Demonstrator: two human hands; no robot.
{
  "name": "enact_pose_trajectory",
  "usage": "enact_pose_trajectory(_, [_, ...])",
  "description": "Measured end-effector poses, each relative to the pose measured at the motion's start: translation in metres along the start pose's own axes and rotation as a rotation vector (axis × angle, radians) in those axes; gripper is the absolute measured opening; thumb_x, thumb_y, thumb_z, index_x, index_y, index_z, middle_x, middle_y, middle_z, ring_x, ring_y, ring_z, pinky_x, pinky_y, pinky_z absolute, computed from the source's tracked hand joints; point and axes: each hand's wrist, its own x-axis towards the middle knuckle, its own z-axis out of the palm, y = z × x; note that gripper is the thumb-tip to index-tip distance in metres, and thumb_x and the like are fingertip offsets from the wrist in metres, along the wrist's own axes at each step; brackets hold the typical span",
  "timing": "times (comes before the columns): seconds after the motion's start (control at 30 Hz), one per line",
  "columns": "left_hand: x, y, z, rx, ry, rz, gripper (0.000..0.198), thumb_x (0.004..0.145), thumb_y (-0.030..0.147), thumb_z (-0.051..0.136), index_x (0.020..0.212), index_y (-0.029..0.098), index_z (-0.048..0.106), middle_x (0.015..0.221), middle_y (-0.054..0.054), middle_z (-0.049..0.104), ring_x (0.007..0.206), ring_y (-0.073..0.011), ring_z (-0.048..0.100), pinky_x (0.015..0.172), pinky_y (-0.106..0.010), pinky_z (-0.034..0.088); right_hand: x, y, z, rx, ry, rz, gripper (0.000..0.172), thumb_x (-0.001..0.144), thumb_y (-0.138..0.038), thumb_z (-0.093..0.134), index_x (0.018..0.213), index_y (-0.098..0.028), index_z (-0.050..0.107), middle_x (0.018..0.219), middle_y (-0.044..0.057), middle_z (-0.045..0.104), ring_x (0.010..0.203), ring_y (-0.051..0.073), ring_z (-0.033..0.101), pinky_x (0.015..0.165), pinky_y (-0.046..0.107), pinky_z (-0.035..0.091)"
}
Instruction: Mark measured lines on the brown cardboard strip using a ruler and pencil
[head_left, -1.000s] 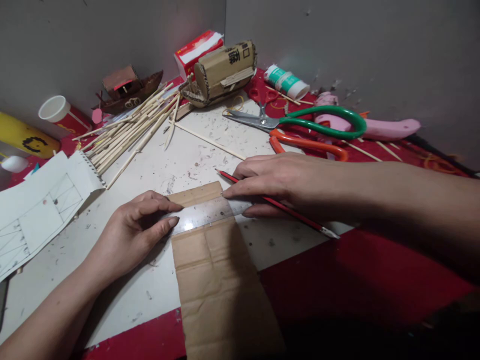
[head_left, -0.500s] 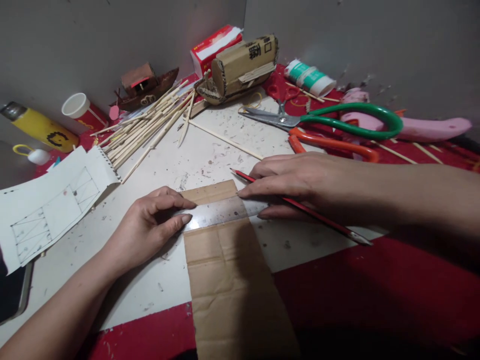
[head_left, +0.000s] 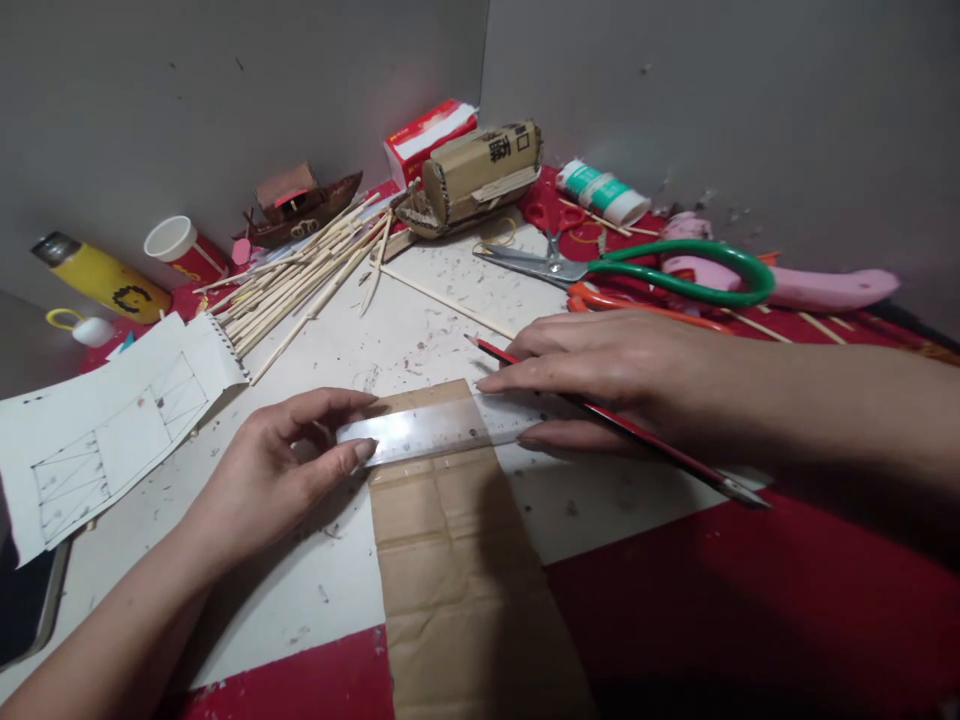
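Observation:
A clear ruler (head_left: 427, 430) lies across the upper part of a creased brown cardboard strip (head_left: 450, 570). My left hand (head_left: 300, 450) has its thumb and fingertips on the ruler's left end, at the strip's left edge. My right hand (head_left: 592, 375) holds a red and black pencil (head_left: 652, 438), its sharp tip pointing left above the cardboard's top right corner. The fingertips of that hand also rest at the ruler's right end. Part of the ruler is hidden under the right fingers.
Wooden sticks (head_left: 300, 280), green-handled scissors (head_left: 675, 270) and a cardboard boat model (head_left: 480, 175) lie beyond my hands. A paper with drawings (head_left: 112, 430) is at left, near a yellow bottle (head_left: 101, 275) and a paper cup (head_left: 187, 250).
The ruler's left end now shows farther left, past the cardboard's edge, and my left hand has shifted slightly left. The view has tilted up a little. My right hand still holds the pencil.

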Motion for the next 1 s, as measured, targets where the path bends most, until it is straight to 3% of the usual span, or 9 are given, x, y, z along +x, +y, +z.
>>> enact_pose_trajectory(0.1, [0.001, 0.002, -0.001, -0.138, -0.081, -0.05, 0.023, 0.086, 0.035, 0.071, 0.103, 0.021, 0.075, 0.09, -0.005, 0.076, 0.074, -0.0164, 0.067, 0.063, -0.024, 0.052, -0.001, 0.0, 0.002, 0.008, -0.026, -0.004, 0.028, 0.098, -0.032, 0.054, 0.116, -0.017, 0.068, 0.092, 0.009, 0.063, 0.082, 0.021, 0.059, 0.071, 0.031, 0.044])
enact_pose_trajectory(0.2, [-0.004, 0.011, -0.004, -0.025, -0.136, 0.005, 0.019, 0.091, 0.035, 0.064, 0.092, 0.021, 0.076, 0.081, -0.003, 0.076, 0.066, -0.0156, 0.066, 0.055, -0.023, 0.05, -0.001, -0.007, 0.001, 0.059, -0.052, -0.034, 0.023, 0.098, -0.028, 0.051, 0.107, -0.017, 0.069, 0.087, 0.006, 0.059, 0.077, 0.019, 0.055, 0.067, 0.029, 0.04])
enact_pose_trajectory(0.33, [-0.03, 0.025, 0.002, 0.405, 0.025, 0.344, 0.02, 0.096, 0.028, 0.055, 0.101, 0.021, 0.074, 0.096, -0.005, 0.077, 0.084, -0.019, 0.071, 0.071, -0.027, 0.057, -0.001, -0.02, 0.0, 0.109, -0.112, -0.002, 0.018, 0.095, -0.021, 0.052, 0.101, -0.019, 0.068, 0.08, 0.003, 0.056, 0.071, 0.017, 0.05, 0.062, 0.028, 0.033])
enact_pose_trajectory(0.47, [-0.065, 0.026, 0.028, 0.794, 0.117, 0.756, 0.036, 0.099, 0.021, 0.04, 0.121, 0.011, 0.067, 0.121, -0.013, 0.073, 0.107, -0.026, 0.07, 0.084, -0.033, 0.059, -0.009, -0.031, 0.006, 0.13, -0.152, 0.019, 0.021, 0.098, -0.017, 0.047, 0.1, -0.017, 0.068, 0.077, 0.003, 0.055, 0.065, 0.016, 0.046, 0.059, 0.029, 0.03])
enact_pose_trajectory(0.5, [-0.071, 0.025, 0.036, 0.886, 0.015, 0.811, 0.038, 0.099, 0.02, 0.04, 0.126, 0.012, 0.065, 0.129, -0.011, 0.07, 0.115, -0.0247, 0.067, 0.089, -0.031, 0.058, -0.011, -0.032, 0.008, 0.11, -0.156, 0.017, 0.021, 0.099, -0.016, 0.046, 0.101, -0.016, 0.067, 0.078, 0.004, 0.055, 0.065, 0.017, 0.046, 0.058, 0.029, 0.03])
enact_pose_trajectory(0.7, [-0.074, 0.009, 0.066, 0.965, 0.107, 0.803, 0.05, 0.096, 0.043, 0.053, 0.128, 0.007, 0.064, 0.132, -0.015, 0.067, 0.124, -0.0284, 0.063, 0.102, -0.033, 0.05, -0.018, -0.036, 0.012, 0.041, -0.128, 0.007, 0.024, 0.1, -0.017, 0.046, 0.109, -0.014, 0.067, 0.081, 0.007, 0.058, 0.067, 0.018, 0.046, 0.058, 0.03, 0.03])
enact_pose_trajectory(0.87, [-0.07, 0.002, 0.071, 0.938, 0.095, 0.792, 0.063, 0.092, 0.056, 0.053, 0.127, 0.005, 0.065, 0.131, -0.018, 0.067, 0.123, -0.0315, 0.062, 0.103, -0.034, 0.047, -0.016, -0.032, 0.009, 0.028, -0.143, 0.034, 0.025, 0.1, -0.016, 0.043, 0.101, -0.014, 0.068, 0.082, 0.007, 0.058, 0.068, 0.018, 0.046, 0.058, 0.032, 0.03])
enact_pose_trajectory(1.0, [-0.069, 0.003, 0.071, 0.964, 0.093, 0.795, 0.06, 0.093, 0.056, 0.05, 0.124, 0.007, 0.066, 0.128, -0.015, 0.07, 0.119, -0.0305, 0.064, 0.098, -0.034, 0.047, -0.016, -0.029, 0.011, 0.035, -0.149, 0.03, 0.026, 0.101, -0.017, 0.043, 0.103, -0.015, 0.069, 0.084, 0.006, 0.059, 0.07, 0.017, 0.046, 0.06, 0.031, 0.03])
